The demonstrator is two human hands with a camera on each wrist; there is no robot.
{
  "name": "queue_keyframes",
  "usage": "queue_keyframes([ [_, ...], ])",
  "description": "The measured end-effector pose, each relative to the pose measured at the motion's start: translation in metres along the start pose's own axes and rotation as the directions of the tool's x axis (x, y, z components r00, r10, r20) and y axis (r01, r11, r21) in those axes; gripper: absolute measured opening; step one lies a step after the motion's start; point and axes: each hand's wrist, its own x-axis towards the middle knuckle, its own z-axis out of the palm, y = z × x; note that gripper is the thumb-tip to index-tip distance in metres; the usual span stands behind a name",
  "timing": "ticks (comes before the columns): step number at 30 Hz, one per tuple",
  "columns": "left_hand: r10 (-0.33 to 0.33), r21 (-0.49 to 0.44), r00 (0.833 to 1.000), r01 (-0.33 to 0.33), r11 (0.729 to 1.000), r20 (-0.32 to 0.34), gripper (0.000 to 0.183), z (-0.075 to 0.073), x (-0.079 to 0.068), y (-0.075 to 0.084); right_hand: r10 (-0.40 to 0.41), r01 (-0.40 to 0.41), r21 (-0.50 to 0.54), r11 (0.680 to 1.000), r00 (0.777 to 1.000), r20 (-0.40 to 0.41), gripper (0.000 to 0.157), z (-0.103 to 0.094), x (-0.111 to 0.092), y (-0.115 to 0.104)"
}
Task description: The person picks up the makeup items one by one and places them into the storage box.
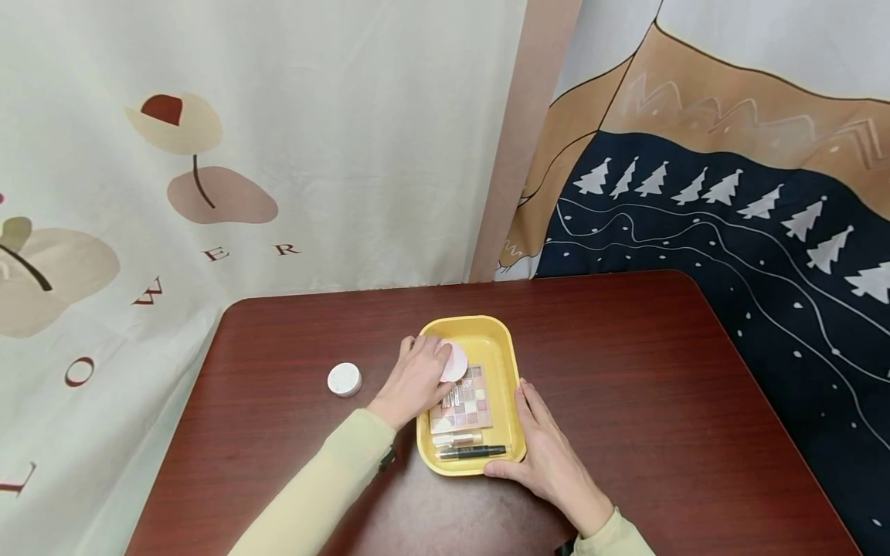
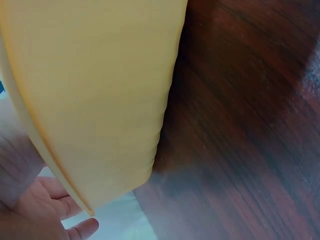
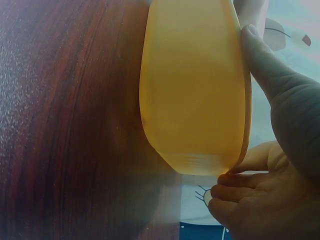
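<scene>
My left hand (image 1: pixel 417 378) reaches over the left rim of a yellow tray (image 1: pixel 502 347). Its fingers pinch a pale pink round disc (image 1: pixel 455 364), partly hidden under them. Just below the disc, an eyeshadow palette (image 1: pixel 467 409) with many pale squares lies in the tray. Nearer me lie a small pale tube (image 1: pixel 456 439) and a slim black pen-like cosmetic (image 1: pixel 473 452), side by side. My right hand (image 1: pixel 549 452) rests against the tray's near right corner, thumb at the near rim and straight fingers along the right side. In the right wrist view, its fingertips touch the tray wall (image 3: pixel 195 100).
A round white jar (image 1: pixel 344 379) stands on the dark red wooden table (image 1: pixel 612 347), left of the tray. Behind the table hang a pale printed curtain (image 1: pixel 382 154) and a dark blue cloth with white trees (image 1: pixel 660 216).
</scene>
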Motion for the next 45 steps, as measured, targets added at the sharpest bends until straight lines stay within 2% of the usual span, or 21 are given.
queue_keyframes([
  [20,-0.043,0.025,0.998,0.042,0.999,0.052,0.042,0.004,0.0034,0.0027,-0.002,0.002,0.004,1.0,1.0,0.001,0.124,0.0002,-0.0004,0.0001],
  [28,-0.048,0.024,0.999,0.048,0.999,0.021,0.019,0.0054,0.0031,0.0029,-0.003,0.003,0.011,1.0,1.0,0.002,0.124,0.0003,-0.0006,-0.0001],
  [39,-0.045,0.002,0.999,0.045,0.999,0.019,0.018,0.005,0.0016,0.0028,-0.013,0.013,0.001,1.0,1.0,-0.005,0.124,0.0,-0.0007,0.0002],
  [45,-0.028,-0.034,1.0,0.028,0.999,-0.008,0.014,0.0011,-0.0014,0.0027,-0.016,0.016,0.005,1.0,1.0,-0.01,0.123,-0.0004,-0.0007,0.0001],
])
